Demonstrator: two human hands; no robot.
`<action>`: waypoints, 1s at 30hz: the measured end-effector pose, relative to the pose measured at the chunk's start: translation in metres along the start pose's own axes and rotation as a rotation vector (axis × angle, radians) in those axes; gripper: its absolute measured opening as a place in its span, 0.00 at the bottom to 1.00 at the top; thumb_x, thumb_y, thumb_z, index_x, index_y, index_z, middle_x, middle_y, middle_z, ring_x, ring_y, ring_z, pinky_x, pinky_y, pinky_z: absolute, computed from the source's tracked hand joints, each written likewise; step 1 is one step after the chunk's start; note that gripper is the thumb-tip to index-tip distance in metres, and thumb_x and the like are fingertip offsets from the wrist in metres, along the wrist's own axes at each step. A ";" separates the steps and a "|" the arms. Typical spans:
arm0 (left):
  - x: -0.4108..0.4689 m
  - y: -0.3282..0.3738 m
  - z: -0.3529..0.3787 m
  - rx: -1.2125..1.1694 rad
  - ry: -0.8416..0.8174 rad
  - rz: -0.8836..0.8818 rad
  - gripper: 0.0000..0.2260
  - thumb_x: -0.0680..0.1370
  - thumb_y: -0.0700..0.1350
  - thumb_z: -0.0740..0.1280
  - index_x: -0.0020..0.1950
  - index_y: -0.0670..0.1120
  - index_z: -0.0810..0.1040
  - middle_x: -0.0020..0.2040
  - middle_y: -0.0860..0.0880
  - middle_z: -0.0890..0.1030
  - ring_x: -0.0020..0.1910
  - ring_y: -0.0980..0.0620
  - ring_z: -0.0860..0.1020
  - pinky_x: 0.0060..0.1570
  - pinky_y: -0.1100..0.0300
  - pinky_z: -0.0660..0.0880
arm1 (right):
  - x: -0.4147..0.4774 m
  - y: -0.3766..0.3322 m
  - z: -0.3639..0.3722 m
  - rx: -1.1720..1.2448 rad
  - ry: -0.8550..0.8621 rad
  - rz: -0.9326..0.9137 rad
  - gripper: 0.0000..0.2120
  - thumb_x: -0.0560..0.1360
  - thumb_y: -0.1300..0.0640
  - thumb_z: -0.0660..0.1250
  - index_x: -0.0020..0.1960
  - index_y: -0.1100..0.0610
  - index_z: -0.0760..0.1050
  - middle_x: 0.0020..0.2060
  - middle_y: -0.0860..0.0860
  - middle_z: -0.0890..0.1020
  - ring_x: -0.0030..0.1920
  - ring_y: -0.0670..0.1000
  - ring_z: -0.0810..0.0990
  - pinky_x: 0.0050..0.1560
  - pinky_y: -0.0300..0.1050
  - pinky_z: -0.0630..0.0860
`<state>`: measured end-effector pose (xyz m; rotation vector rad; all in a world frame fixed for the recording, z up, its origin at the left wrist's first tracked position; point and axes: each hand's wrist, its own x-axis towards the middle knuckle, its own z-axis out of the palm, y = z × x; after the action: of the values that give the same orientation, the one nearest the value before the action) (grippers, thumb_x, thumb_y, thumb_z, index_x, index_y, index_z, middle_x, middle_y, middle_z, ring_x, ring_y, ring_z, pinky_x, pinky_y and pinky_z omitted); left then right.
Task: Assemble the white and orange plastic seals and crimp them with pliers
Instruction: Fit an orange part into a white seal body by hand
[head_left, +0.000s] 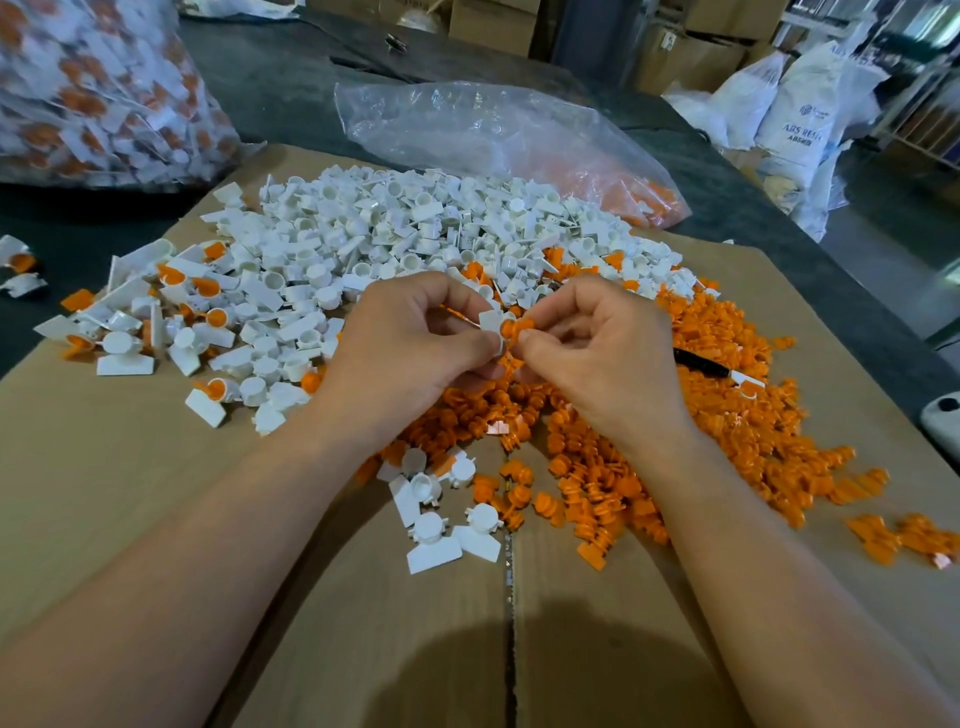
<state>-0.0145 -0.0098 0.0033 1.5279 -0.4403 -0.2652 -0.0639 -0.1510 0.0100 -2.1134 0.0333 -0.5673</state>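
Observation:
My left hand (415, 343) pinches a white seal body (491, 321) between thumb and fingers, above the middle of the cardboard. My right hand (597, 353) pinches an orange insert (514, 328) and holds it against the white body. A broad heap of white seal bodies (415, 234) lies behind the hands. A heap of orange inserts (727, 415) spreads under and to the right of them. A black-handled tool (701, 364), perhaps the pliers, lies half buried in the orange heap, right of my right hand.
Flat cardboard (130, 493) covers the dark table. Assembled white-and-orange seals (192, 291) lie at the left of the pile. A full bag of seals (93, 88) stands far left. A clear bag with orange parts (519, 135) lies behind. Sacks and boxes stand at the right.

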 end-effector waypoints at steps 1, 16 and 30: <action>-0.001 0.000 0.001 0.025 -0.004 0.011 0.09 0.71 0.31 0.70 0.39 0.44 0.76 0.27 0.47 0.81 0.30 0.50 0.82 0.34 0.56 0.81 | 0.000 0.001 0.001 -0.035 0.012 -0.005 0.15 0.67 0.66 0.70 0.34 0.47 0.73 0.27 0.47 0.80 0.29 0.46 0.81 0.30 0.40 0.77; -0.002 0.003 -0.001 0.015 0.073 0.037 0.09 0.70 0.30 0.70 0.36 0.44 0.79 0.26 0.47 0.80 0.25 0.53 0.80 0.31 0.58 0.79 | -0.001 0.006 0.001 0.051 -0.056 -0.195 0.14 0.69 0.61 0.72 0.50 0.46 0.77 0.35 0.37 0.80 0.37 0.40 0.81 0.41 0.37 0.79; -0.004 0.008 -0.001 -0.048 0.029 -0.004 0.09 0.70 0.28 0.68 0.36 0.41 0.77 0.24 0.48 0.79 0.23 0.54 0.78 0.24 0.66 0.74 | 0.001 0.009 0.002 -0.020 0.033 -0.344 0.17 0.65 0.58 0.73 0.53 0.56 0.76 0.37 0.45 0.79 0.37 0.42 0.78 0.39 0.37 0.76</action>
<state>-0.0181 -0.0072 0.0111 1.4841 -0.4053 -0.2548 -0.0601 -0.1546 0.0026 -2.1423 -0.3118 -0.8063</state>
